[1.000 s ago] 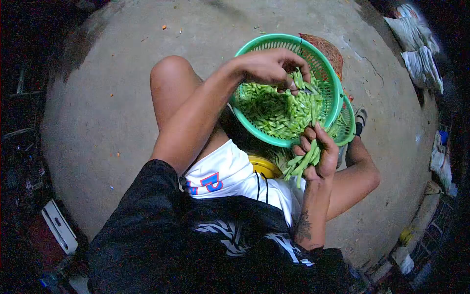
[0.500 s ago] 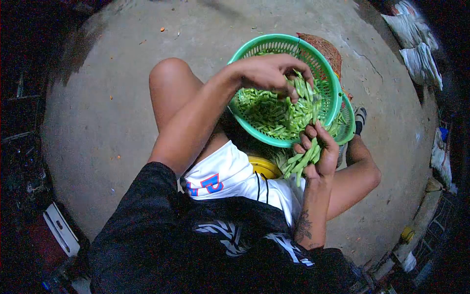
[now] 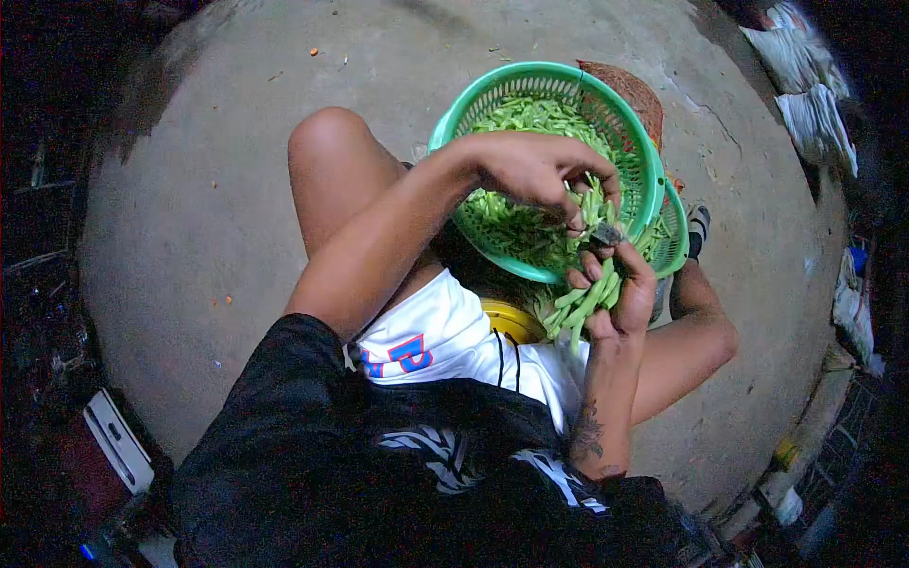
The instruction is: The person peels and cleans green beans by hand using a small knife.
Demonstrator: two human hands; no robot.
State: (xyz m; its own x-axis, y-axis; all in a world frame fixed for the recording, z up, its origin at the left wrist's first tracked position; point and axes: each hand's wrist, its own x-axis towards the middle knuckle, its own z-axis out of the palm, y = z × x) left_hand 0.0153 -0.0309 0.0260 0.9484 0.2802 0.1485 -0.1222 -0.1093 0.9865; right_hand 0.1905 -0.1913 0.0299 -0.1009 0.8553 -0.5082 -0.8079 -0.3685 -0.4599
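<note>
The gray floor (image 3: 218,170) has a thin crack (image 3: 717,118), tiny orange bits (image 3: 314,51) here and there, a brownish-red bag (image 3: 627,87) just behind the big green basket (image 3: 655,180), pale bags (image 3: 816,131) at its right edge, and one foot in a striped shoe (image 3: 699,225), but the basket's bottom is hidden.

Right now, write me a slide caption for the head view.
Right hand gripping a bunch of green pods, left hand curled over a green basket of cut pieces.

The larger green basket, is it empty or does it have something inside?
Not empty: many green pieces lie inside the larger green basket, visible around the left hand; depth unclear.
</note>
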